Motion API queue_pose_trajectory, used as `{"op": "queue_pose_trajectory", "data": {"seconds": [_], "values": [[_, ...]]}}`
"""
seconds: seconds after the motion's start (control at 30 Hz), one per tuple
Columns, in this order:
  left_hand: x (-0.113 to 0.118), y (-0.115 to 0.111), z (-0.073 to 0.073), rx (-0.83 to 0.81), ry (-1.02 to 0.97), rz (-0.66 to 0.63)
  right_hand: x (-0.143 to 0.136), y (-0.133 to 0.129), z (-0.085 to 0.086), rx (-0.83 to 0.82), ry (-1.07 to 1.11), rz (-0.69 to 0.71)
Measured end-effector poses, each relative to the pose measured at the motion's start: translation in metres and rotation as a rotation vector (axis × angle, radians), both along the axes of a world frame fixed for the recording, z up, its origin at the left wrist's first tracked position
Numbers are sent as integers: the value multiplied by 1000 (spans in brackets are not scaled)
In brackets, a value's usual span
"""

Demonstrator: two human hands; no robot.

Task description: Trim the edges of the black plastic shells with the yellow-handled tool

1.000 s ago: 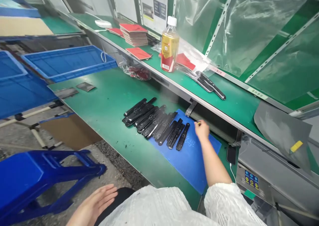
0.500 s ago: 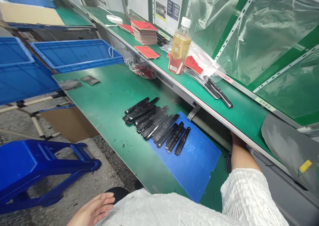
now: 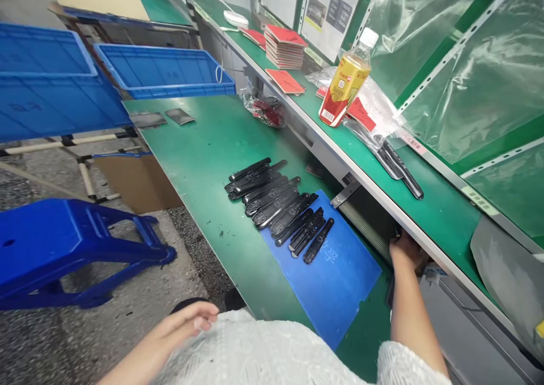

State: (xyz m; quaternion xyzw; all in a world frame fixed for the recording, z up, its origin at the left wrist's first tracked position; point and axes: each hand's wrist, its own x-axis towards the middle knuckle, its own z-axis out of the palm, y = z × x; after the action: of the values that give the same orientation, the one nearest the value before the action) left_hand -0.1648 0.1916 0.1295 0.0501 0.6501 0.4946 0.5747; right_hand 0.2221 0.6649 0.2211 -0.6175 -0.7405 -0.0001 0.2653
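My right hand [image 3: 406, 250] reaches beneath the edge of the green shelf [image 3: 446, 221]; its fingers are hidden in the dark gap, so what they touch does not show. At the lower left, my left hand [image 3: 191, 323] hangs in front of my body, fingers loosely extended and holding nothing. Between the hands, a row of long black plastic pieces [image 3: 276, 204] lies side by side, partly on a blue sheet [image 3: 348, 283] and partly on the green table [image 3: 204, 147].
On the shelf stand a drink bottle [image 3: 345, 82], a stack of red booklets [image 3: 284, 46] and a long black item [image 3: 403, 170]. A clear bag with red contents [image 3: 266, 110] lies by the shelf. To the left are a blue stool [image 3: 85, 243] and blue crates [image 3: 165, 71].
My right hand has come partly into sight under the shelf, with more of the forearm showing. My left hand has risen slightly, its fingers a little more bent. The view has shifted.
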Motion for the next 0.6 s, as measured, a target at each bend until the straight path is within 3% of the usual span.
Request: {"op": "queue_pose_trajectory", "data": {"seconds": [0.07, 0.13, 0.2, 0.23, 0.33, 0.43, 0.5, 0.6], "values": [[20, -4, 23, 141, -21, -73, 0, -29, -11, 1, -6, -134], [39, -3, 42, 257, -95, -249, -1, -59, -15, 6, 18, -183], [41, 5, 47, 310, -155, -539, -4, -85, -13, 6, 65, -185], [34, 9, 43, 248, -88, -562, -7, -96, -11, -2, 111, -174], [-19, 3, 18, -151, 295, -261, -20, -125, -6, -62, 412, -79], [-72, -29, 7, -271, 425, -139, -35, -152, 1, -102, 628, 50], [-81, -51, 13, -256, 458, -127, -47, -167, 6, -135, 622, 113], [-54, -73, 28, -12, 383, -230, -71, -181, 10, -241, 623, 206]]}}
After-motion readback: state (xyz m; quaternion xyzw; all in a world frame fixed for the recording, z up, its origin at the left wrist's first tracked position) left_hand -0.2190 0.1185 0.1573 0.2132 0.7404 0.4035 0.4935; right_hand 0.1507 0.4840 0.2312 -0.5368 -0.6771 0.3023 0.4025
